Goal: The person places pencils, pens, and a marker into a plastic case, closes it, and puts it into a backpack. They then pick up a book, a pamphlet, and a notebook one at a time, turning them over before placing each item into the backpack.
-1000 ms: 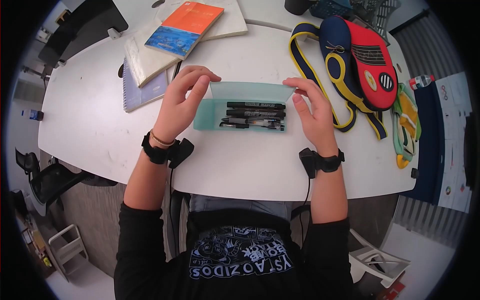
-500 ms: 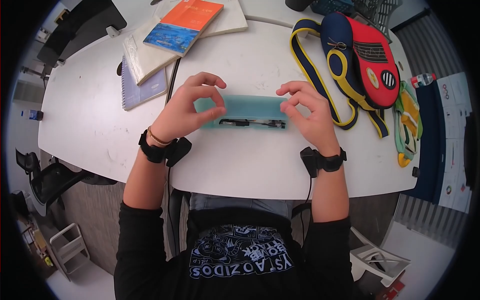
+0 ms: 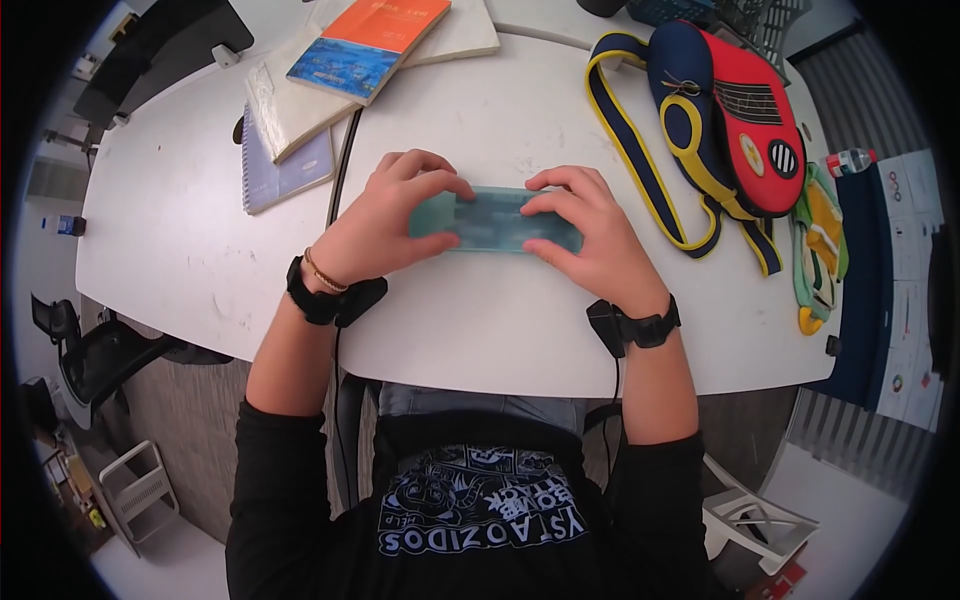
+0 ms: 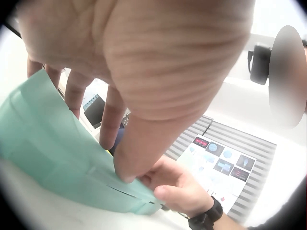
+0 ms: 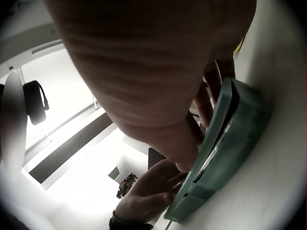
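Black straps (image 3: 652, 327) circled both wrists, and just past them each hand was bent over one end of the teal pencil case (image 3: 435, 215), which lay lengthwise across the person's front on the white table (image 3: 470, 340). The left hand (image 3: 385, 215) gripped it with thumb at the near edge and fingers toward the far side; the right hand (image 3: 605, 235) held its own end likewise. From the head, the lid (image 3: 500, 220) looked settled, its contents mere dim shapes, but the right wrist view showed a dark slit between lid and body (something thin and pale glinted inside it). Half a second earlier the lid had stood raised, pens in plain sight, with the hands wider apart. Beyond lay a spiral notebook (image 3: 285, 180) and an orange-and-blue book (image 3: 380, 45) to the left, a red-and-navy backpack (image 3: 750, 130) to the right. Farther off, a printed sheet (image 4: 218, 163) with dark picture squares showed clearly from the left wrist.
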The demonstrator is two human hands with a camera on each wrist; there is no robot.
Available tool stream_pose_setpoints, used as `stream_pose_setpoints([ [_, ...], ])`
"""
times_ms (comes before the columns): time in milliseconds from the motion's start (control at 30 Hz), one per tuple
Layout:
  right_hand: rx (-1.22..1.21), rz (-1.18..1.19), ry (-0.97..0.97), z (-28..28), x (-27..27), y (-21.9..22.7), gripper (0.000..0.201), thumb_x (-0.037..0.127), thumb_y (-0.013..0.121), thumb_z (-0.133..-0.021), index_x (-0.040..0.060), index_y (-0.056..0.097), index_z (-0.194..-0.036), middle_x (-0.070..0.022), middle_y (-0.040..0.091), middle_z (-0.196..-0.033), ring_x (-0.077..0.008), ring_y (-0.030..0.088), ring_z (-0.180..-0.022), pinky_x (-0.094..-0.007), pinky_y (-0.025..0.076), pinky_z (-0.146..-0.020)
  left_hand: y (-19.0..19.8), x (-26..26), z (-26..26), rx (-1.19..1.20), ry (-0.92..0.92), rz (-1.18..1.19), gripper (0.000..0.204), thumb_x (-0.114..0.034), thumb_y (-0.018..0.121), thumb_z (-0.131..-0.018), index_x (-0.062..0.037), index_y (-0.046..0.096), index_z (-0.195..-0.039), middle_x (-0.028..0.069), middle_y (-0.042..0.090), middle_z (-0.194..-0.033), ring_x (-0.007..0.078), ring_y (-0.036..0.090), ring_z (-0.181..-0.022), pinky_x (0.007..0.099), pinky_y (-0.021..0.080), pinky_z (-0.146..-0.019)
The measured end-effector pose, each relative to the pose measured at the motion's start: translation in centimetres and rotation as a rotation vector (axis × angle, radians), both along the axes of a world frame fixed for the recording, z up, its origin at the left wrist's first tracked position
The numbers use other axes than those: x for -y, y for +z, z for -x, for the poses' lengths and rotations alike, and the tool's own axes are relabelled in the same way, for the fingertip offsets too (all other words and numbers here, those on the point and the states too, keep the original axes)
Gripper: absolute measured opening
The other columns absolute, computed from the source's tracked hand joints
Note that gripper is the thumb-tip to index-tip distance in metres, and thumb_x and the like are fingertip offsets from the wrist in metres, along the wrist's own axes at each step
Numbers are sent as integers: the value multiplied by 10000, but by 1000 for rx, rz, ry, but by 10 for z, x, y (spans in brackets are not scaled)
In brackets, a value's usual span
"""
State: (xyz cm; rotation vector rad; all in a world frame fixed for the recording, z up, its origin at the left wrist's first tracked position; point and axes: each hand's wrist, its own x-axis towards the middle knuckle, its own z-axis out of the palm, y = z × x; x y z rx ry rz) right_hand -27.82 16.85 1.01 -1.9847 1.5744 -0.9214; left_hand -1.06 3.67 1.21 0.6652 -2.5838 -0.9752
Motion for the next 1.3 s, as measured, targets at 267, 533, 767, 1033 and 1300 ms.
stream_pose_setpoints([
  [267, -23, 22, 4, -1, -1, 0, 291, 95, 856, -818, 70, 716, -1071, -75, 634, -1314, -309, 552, -1297, -409, 525, -1046, 0, 0, 1, 27, -13, 43, 523, -69, 852, -783, -118, 706, -1283, 81, 632, -1316, 328, 501, -1338, 445, 431, -1168],
  [533, -1, -1, 1, 0, 0, -2, 338, 47, 859, -787, 73, 705, -1087, -78, 637, -1330, -312, 563, -1297, -414, 507, -1063, -2, 0, 1, 21, -12, 47, 521, -74, 843, -783, -118, 705, -1283, 78, 639, -1316, 328, 495, -1342, 444, 428, -1170],
  [767, 16, -43, -10, -1, 1, 0, 318, 103, 856, -818, 88, 695, -1092, -57, 630, -1325, -312, 550, -1290, -418, 498, -1085, -2, 1, 1, 30, -8, 50, 516, -78, 840, -780, -115, 701, -1276, 72, 648, -1302, 328, 499, -1334, 440, 430, -1166],
  [1033, -43, -47, 25, 0, 4, 0, 358, 121, 841, -822, 109, 652, -1125, -75, 625, -1316, -346, 546, -1269, -447, 460, -1096, -3, -1, 5, 15, -12, 28, 498, -76, 824, -787, -106, 679, -1262, 69, 653, -1295, 337, 497, -1323, 439, 423, -1167],
  [1300, 137, -128, 0, 11, 2, -9, 764, 139, 886, -794, 122, 549, -1479, -99, 589, -1462, -341, 490, -1402, -439, 401, -1201, -1, 5, 0, 19, -91, 92, 665, -128, 889, -737, -112, 652, -1358, 90, 641, -1328, 363, 486, -1332, 464, 416, -1175],
])
